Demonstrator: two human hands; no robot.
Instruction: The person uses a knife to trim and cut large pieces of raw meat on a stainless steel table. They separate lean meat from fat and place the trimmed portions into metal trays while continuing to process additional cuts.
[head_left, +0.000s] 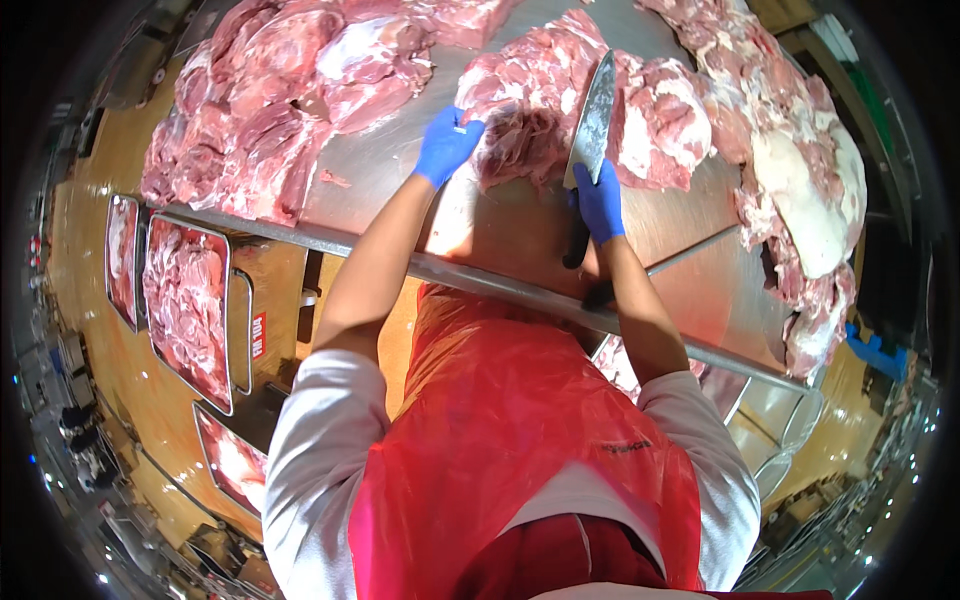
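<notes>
In my right hand (600,203), gloved in blue, is a broad-bladed butcher's knife (596,110), its blade pointing away from me and its black handle jutting below the palm. The blade lies over the right side of a large piece of raw meat (535,85). My left hand (447,147), also in a blue glove, is closed at the left edge of that piece, its fingertips pinching the meat. A dark, shaggy cut area shows on the near side. Just right of the blade sits another pink and white meat piece (662,125).
Meat heaps (270,90) cover the metal table (380,180) at left; more meat with pale skin (800,190) lies right. A thin metal rod (690,250) rests near the front edge. Meat-filled trays (232,310) stand lower left; clear tubs (780,430) stand lower right.
</notes>
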